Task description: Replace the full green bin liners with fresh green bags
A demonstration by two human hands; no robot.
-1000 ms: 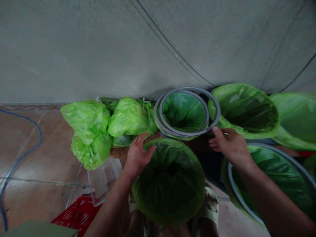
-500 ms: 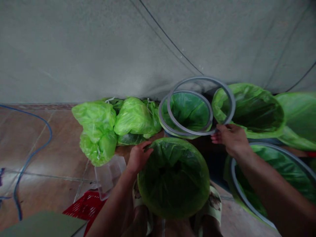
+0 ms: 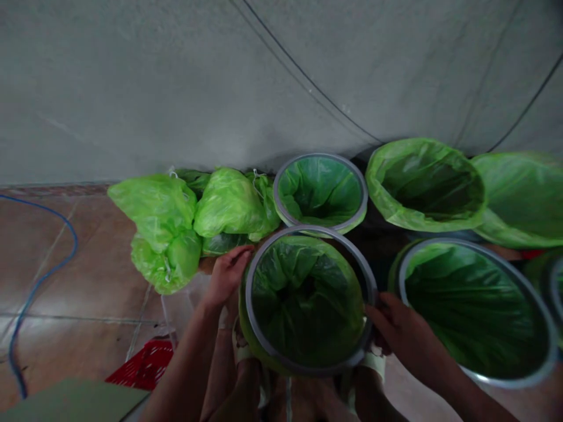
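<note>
Between my feet stands a bin lined with a green plastic bag [image 3: 303,299]. A grey ring [image 3: 250,305] lies over its mouth, a little offset, with a dark gap at the upper right. My right hand [image 3: 391,322] grips this ring at its right side, thumb on top. At the upper left of the rim is my left hand [image 3: 229,272], its fingers curled together close to the bag's edge; whatever they hold is hidden. Just behind, another green-lined bin has its own grey ring [image 3: 321,227] around the top.
Tied green bags [image 3: 233,205] lie by the wall on the left. To the right are more lined bins, one with a grey ring [image 3: 548,351] and one bare-rimmed green liner [image 3: 426,223]. A red crate [image 3: 147,363] and a blue hose [image 3: 35,287] are on the tiled floor.
My right hand has brought the ring down and nearer, from above the back bin onto the bin between my feet. My left hand has drawn slightly left, its fingers closer together.
</note>
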